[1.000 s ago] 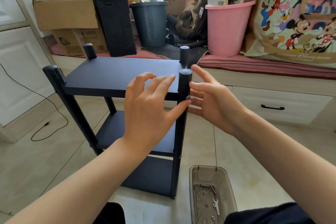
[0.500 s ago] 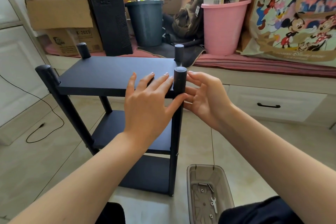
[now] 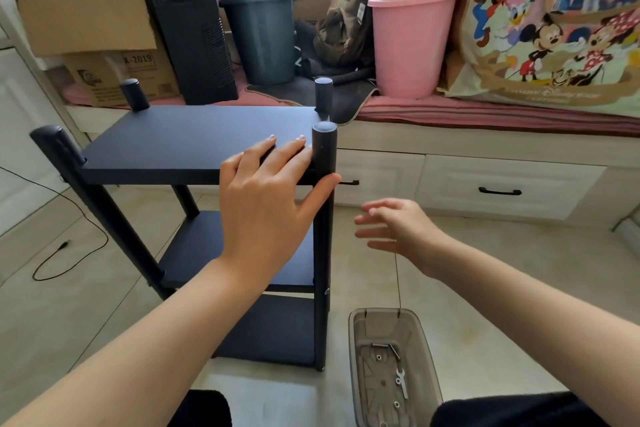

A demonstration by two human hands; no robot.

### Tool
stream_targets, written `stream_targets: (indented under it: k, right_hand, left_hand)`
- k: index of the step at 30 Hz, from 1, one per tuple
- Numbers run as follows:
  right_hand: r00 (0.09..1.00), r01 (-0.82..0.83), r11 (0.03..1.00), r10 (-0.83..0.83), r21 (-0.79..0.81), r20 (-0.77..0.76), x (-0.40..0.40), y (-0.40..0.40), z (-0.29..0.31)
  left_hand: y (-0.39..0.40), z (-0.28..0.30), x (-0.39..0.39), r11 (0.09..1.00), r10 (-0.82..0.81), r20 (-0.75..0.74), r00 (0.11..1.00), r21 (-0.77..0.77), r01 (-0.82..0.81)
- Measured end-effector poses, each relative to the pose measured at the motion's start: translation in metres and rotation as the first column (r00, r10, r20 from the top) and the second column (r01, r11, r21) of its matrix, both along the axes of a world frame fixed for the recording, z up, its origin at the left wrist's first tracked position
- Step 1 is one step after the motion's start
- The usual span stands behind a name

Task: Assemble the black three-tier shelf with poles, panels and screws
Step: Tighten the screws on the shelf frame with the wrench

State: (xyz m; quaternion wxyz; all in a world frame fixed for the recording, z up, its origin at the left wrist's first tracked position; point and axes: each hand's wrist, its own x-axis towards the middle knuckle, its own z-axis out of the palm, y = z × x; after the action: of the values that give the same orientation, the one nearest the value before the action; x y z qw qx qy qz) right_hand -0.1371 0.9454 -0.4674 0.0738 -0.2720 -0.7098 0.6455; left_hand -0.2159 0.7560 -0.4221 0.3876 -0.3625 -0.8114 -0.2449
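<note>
The black three-tier shelf (image 3: 194, 135) stands upright on the tiled floor, with three panels on four poles. My left hand (image 3: 266, 198) lies flat on the top panel's near right corner, fingers straight, the thumb stretched across the near right pole (image 3: 325, 156). My right hand (image 3: 394, 225) hovers open in the air to the right of that pole, lower than the top panel, touching nothing. A clear grey plastic tray (image 3: 356, 350) on the floor at the lower right holds a small wrench (image 3: 401, 381), a hex key and a few screws.
A low window bench with drawers (image 3: 498, 184) runs behind the shelf. On it stand cardboard boxes (image 3: 86, 17), a black computer tower (image 3: 188, 24), a dark bin (image 3: 261, 35), a pink bin (image 3: 410, 42) and a cartoon-print bag (image 3: 561, 28). A black cable (image 3: 69, 246) lies on the floor, left.
My right hand has let go of the near right pole and dropped down and to the right. My left hand has settled flat onto the top panel's corner.
</note>
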Motion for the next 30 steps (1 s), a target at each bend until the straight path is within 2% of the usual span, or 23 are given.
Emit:
stream_targets:
  k: [3,5,8,10,16,20,22,26,30]
  right_hand:
    - [0.984,-0.031,0.996,0.016,0.082,0.176,0.002,0.020,-0.035]
    - [0.931,-0.169,0.977,0.115,0.132,0.346,0.002,0.033,-0.059]
    - [0.720,-0.422,0.900,0.262,0.106,0.643,0.002,0.041,-0.098]
    - [0.611,-0.500,0.862,0.287,0.079,0.738,0.002,0.039,-0.128]
    - [0.514,-0.497,0.868,0.294,0.000,0.806,0.005,0.032,-0.211]
    - [0.567,-0.467,0.873,0.175,0.140,0.805,0.008,0.029,-0.254]
    - [0.565,-0.475,0.859,0.132,0.190,0.815,0.009,0.027,-0.273]
    - [0.533,-0.516,0.831,0.119,0.209,0.838,0.009,0.028,-0.301]
    - [0.553,-0.490,0.837,0.083,0.243,0.829,0.010,0.030,-0.328]
  left_hand:
    - [0.001,-0.003,-0.003,1.000,-0.006,-0.027,1.000,0.024,0.006]
    - [0.001,-0.005,-0.005,0.999,-0.010,-0.052,0.999,0.036,0.012]
    - [0.003,-0.007,-0.006,0.999,-0.020,-0.064,0.998,0.048,0.023]
    - [0.003,-0.009,-0.008,0.999,-0.016,-0.066,0.998,0.045,0.019]
    - [0.005,-0.011,-0.009,0.999,-0.011,-0.086,0.996,0.049,0.015]
    - [0.007,-0.014,-0.009,0.999,0.003,-0.126,0.992,0.036,0.002]
    - [0.008,-0.014,-0.010,0.999,0.007,-0.138,0.990,0.033,-0.003]
    - [0.009,-0.015,-0.011,1.000,0.018,-0.151,0.988,0.027,-0.014]
    - [0.010,-0.017,-0.012,0.999,0.016,-0.167,0.986,0.032,-0.011]
